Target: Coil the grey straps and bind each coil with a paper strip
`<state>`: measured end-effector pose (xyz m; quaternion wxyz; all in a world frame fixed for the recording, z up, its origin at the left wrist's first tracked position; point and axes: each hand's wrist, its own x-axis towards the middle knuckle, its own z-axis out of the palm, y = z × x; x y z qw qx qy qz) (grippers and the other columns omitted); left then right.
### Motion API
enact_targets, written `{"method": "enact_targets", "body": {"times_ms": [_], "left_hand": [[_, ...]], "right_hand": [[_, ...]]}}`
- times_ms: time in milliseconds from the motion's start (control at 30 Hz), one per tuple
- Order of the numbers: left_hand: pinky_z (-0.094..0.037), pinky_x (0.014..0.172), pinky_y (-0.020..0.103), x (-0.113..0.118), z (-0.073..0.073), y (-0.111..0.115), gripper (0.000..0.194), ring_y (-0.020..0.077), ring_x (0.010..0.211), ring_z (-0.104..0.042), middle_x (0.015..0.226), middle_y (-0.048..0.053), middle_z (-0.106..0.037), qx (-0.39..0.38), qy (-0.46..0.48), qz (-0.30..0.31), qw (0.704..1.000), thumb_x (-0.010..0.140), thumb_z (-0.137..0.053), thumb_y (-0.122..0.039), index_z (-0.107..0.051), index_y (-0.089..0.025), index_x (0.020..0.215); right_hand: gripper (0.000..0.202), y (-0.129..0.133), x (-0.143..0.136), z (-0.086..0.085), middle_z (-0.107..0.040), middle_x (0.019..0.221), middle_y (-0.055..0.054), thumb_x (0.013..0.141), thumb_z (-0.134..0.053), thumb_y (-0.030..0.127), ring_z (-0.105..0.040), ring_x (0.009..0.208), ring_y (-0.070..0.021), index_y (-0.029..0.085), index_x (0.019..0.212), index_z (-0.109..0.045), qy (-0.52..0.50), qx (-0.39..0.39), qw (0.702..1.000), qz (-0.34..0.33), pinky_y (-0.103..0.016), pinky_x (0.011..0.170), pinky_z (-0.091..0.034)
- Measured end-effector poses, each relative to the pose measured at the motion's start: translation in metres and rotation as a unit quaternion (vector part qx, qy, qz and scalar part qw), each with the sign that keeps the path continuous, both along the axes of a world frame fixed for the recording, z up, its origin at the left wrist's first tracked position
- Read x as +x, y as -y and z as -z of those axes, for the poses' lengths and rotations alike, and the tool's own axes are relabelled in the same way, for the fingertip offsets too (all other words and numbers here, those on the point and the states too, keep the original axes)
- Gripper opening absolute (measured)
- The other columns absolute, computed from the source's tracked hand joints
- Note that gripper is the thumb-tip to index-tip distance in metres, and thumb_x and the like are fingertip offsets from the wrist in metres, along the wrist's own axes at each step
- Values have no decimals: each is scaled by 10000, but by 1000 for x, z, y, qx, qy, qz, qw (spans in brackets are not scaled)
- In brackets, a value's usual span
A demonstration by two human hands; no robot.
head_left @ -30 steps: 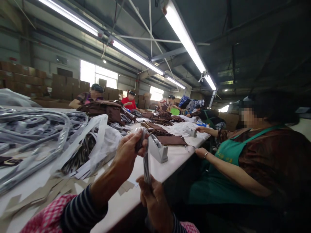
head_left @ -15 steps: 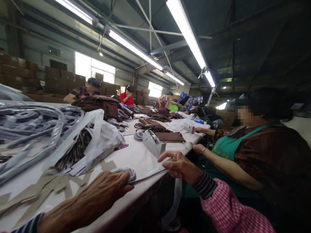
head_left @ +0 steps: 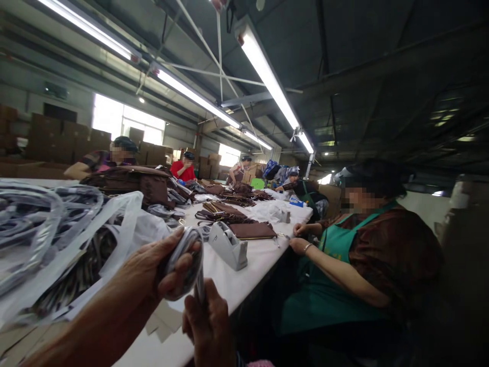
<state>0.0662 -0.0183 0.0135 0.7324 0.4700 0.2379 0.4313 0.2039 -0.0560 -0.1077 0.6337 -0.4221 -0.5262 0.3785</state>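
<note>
Head view: a white counter (head_left: 225,285) stretches away toward 12 o'clock. At 4 o'clock sits a person (head_left: 389,244) in a green apron (head_left: 338,255); at 8, a translucent plastic bag (head_left: 147,227). Between 7 and 8, the left hand (head_left: 158,267) has thumb and fingers curled tight; just past 6, the right hand (head_left: 210,321) is closed. Beyond them stands a tape dispenser (head_left: 229,250). A coiled grey strap (head_left: 179,248) is gripped in the left hand, its tail dropping toward 5 o'clock into the right.

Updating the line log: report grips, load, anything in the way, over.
Left grip closed round grey, coiled, plastic-looking strap. Right grip on its length below. Grey, wedge-shaped, plastic-looking tape dispenser on white, flat tabletop beyond, apart from both.
</note>
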Motion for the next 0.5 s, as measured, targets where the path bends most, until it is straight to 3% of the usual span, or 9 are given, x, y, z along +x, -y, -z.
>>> {"method": "enact_targets", "body": {"times_ms": [67, 167, 300, 367, 500], "left_hand": [[-426, 443, 190, 1, 1, -6, 328, 75, 465, -427, 661, 2, -588, 13, 28, 2, 1000, 889, -714, -459, -715, -133, 858], [-532, 565, 241, 2, 5, -16, 287, 136, 609, -584, 800, 51, -683, 97, 61, -19, 993, 860, -751, -409, -728, -134, 935], [-547, 727, 274, 5, 21, -26, 286, 192, 782, -679, 902, 57, -736, 253, -60, -109, 960, 909, -711, -452, -692, -177, 988], [-510, 704, 278, 9, 36, -30, 236, 196, 749, -669, 823, 38, -715, 377, -158, -150, 900, 954, -661, -432, -644, -198, 927], [-412, 627, 292, 17, 66, -35, 219, 185, 662, -574, 759, 20, -637, 657, -274, -149, 686, 1043, -485, -312, -558, -221, 858]], "right_hand": [[575, -2, -8, 5, -541, 582, 50, 881, -631, 740, -409, 440, -96, 201, 1075, -591, -35, -27, 999, -29, -233, 434, -338], [654, -8, -13, 8, -581, 526, 39, 805, -656, 794, -417, 331, -97, 186, 1027, -566, -86, -59, 986, -133, -213, 345, -315], [705, -5, -11, 15, -628, 512, 7, 699, -756, 769, -481, 312, -119, 176, 1027, -561, -139, -120, 964, -192, -190, 324, -330], [667, 2, -3, 12, -625, 503, 7, 729, -748, 739, -469, 294, -110, 168, 1021, -564, -147, -148, 955, -210, -183, 312, -337], [498, 19, 30, -18, -653, 602, 32, 808, -774, 560, -439, 309, -61, 187, 1044, -544, -116, -221, 935, -250, -165, 327, -380]]}}
